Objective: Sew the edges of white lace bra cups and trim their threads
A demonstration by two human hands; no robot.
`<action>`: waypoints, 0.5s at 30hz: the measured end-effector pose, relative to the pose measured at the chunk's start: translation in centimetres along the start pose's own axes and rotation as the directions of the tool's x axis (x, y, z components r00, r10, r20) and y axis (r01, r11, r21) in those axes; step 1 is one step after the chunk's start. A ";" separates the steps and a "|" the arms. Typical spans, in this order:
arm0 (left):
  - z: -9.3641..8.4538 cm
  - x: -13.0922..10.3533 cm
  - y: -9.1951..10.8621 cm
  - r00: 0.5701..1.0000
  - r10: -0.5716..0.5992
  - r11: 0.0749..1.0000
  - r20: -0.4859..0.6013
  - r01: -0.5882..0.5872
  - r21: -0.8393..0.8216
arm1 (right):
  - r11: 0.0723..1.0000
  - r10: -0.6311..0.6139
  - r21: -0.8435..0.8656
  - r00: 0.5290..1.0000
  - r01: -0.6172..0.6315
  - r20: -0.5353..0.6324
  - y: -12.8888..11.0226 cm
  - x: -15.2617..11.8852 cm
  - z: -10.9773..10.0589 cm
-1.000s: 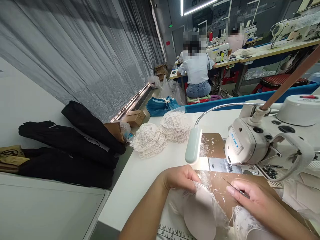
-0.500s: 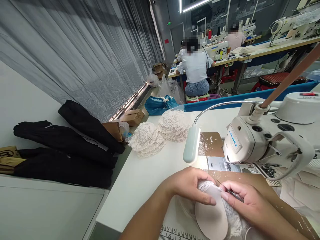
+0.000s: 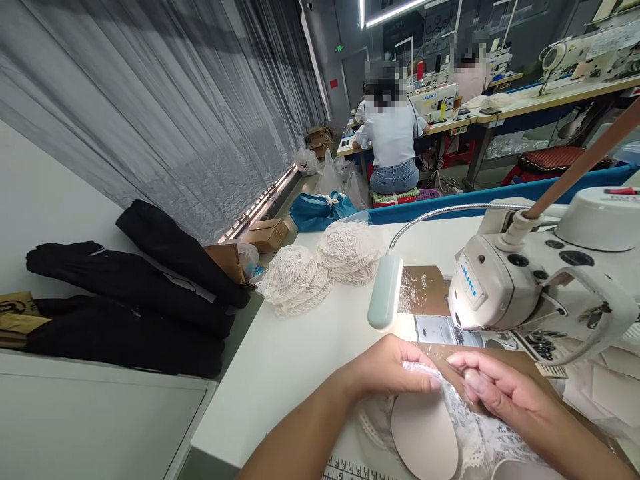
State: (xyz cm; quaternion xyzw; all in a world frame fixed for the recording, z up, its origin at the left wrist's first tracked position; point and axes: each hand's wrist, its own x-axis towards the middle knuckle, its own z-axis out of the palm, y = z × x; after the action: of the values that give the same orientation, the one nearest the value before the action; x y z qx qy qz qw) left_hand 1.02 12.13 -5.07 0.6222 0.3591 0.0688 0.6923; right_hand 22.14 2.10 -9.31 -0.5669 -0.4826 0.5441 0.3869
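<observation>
Across the lower middle of the frame, on the bench (image 3: 280, 360) near the sewing machine (image 3: 500, 280), my left hand (image 3: 393, 367) pinches lace (image 3: 465, 427) atop a beige cup (image 3: 425, 437); my right hand (image 3: 500, 387) curls beside it, grip unclear.

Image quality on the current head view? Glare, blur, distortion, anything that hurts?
Head view: lamp blows out the table right beside it; glints on the brown board; right hand slightly soft, its fingertips smeared; wide-angle stretch, with the curtain leaning; heads of the background people pixelated; ruler cut off by the bottom edge.
</observation>
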 end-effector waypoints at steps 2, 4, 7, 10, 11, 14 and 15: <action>0.1 0.0 0.0 1.000 -0.013 1.000 -0.017 0.012 -0.029 | 0.997 -0.027 -0.075 0.997 0.032 0.069 0.0 0.1 -0.3; 0.3 0.1 -0.1 0.999 -0.022 0.998 -0.042 0.019 -0.065 | 0.988 -0.042 -0.145 0.992 0.059 0.119 0.0 0.3 -0.4; 0.5 0.2 -0.2 0.999 -0.013 0.993 -0.048 0.007 -0.117 | 0.978 -0.064 -0.192 0.992 0.084 0.112 -0.2 0.5 0.0; 0.5 0.2 0.0 0.999 -0.030 0.994 -0.020 0.028 -0.103 | 0.984 -0.090 -0.146 0.992 0.102 0.085 -0.8 0.3 0.8; 0.5 0.2 0.0 0.999 -0.036 0.996 -0.010 0.035 -0.087 | 0.986 -0.095 -0.132 0.992 0.105 0.078 -1.0 0.2 1.0; 0.4 0.1 0.1 0.999 -0.054 0.998 0.002 0.054 -0.028 | 0.985 -0.091 -0.137 0.993 0.101 0.080 -1.4 0.1 1.2; 0.4 0.1 0.1 0.998 -0.064 0.998 0.003 0.064 -0.012 | 0.984 -0.088 -0.149 0.992 0.100 0.087 -1.4 0.1 1.2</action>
State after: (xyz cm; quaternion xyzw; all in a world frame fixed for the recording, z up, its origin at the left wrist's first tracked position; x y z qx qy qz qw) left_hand 1.32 11.86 -5.04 0.6064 0.3775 0.0480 0.6982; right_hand 20.80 2.45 -8.12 -0.5493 -0.5644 0.5087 0.3478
